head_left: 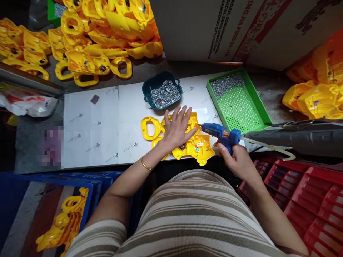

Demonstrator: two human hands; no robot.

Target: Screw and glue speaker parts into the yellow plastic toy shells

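Note:
My left hand (177,126) lies with its fingers spread over a yellow plastic toy shell (193,120) on the white work surface, hiding part of it. A second half-shell (206,149) sits nearer to me, with thin wires and small parts inside; a yellow loop handle (149,128) sticks out to the left. In my right hand (237,160) is a blue hot glue gun (221,132), its fingers wrapped round the grip. The gun's nozzle points left and is at the right edge of the farther shell. A pale glue stick (270,145) trails from its back.
Beyond my left hand stands a dark green bowl (148,93) of small screws. A green perforated tray (264,109) with screws is at the right. Yellow shells (115,28) are piled at the back left. A blue crate (89,200) and red crates (302,192) flank me; a cardboard box (193,32) stands behind.

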